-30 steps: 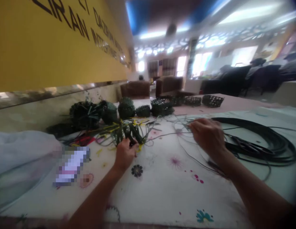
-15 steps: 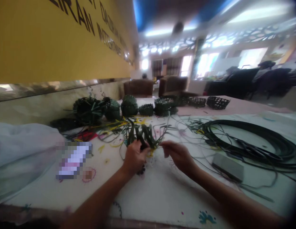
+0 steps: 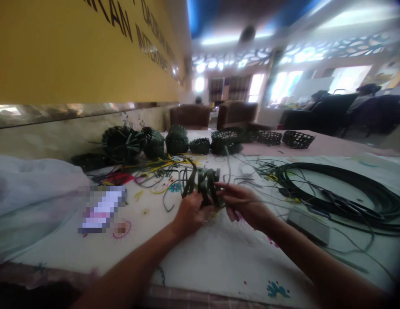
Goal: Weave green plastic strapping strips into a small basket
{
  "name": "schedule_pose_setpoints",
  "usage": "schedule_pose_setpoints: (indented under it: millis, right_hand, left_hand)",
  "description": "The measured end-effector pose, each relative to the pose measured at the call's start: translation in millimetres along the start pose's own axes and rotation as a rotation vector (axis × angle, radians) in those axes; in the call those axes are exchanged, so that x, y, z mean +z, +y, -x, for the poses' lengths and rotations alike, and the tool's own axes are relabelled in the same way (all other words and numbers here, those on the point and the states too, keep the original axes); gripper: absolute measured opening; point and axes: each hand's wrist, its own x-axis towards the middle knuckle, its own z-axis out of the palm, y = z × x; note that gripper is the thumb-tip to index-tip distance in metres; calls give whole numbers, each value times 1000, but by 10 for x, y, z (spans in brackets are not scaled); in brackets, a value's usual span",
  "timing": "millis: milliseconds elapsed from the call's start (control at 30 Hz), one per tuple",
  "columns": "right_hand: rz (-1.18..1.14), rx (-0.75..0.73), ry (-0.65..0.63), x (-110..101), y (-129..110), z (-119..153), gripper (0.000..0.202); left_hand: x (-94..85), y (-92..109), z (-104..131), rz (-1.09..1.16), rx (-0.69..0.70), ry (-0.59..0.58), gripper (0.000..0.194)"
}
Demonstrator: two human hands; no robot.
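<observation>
A partly woven basket of dark green strips (image 3: 204, 182) is in the middle of the table, its strip ends standing up and fanning out. My left hand (image 3: 190, 213) is closed around its near left side, the thumb pressed along the lower edge. My right hand (image 3: 243, 205) is at the basket's right side, its fingers closed by the weave. A thin green strip (image 3: 267, 201) runs across the right hand's fingers and trails off to the right. The fingertips are partly hidden by strips and blur.
Several finished green baskets (image 3: 200, 146) line the back of the table. On the right lie a coil of dark strip (image 3: 335, 169), scissors (image 3: 344, 201) and a grey block (image 3: 307, 227). At left are a blurred-out phone-like object (image 3: 103, 210) and white plastic (image 3: 35, 201). People sit far right.
The basket and both hands have shifted slightly right in view. My right hand has come in from beside the basket to touch its right side. My left hand keeps its grip.
</observation>
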Motion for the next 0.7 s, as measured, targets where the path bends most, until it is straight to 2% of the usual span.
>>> schedule_pose_setpoints:
  millis: [133, 367, 567, 700]
  right_hand:
    - [-129, 5, -46, -31, 0, 18, 39]
    - [-176, 0, -105, -43, -51, 52, 52]
    - [-80, 24, -101, 8, -180, 83, 59]
    - [-54, 11, -113, 13, -154, 90, 61]
  left_hand:
    - [-3, -9, 5, 11, 32, -29, 12]
    - [13, 0, 17, -39, 99, -69, 8]
    - [48, 8, 36, -77, 100, -73, 9]
    - [68, 11, 36, -54, 118, -76, 16]
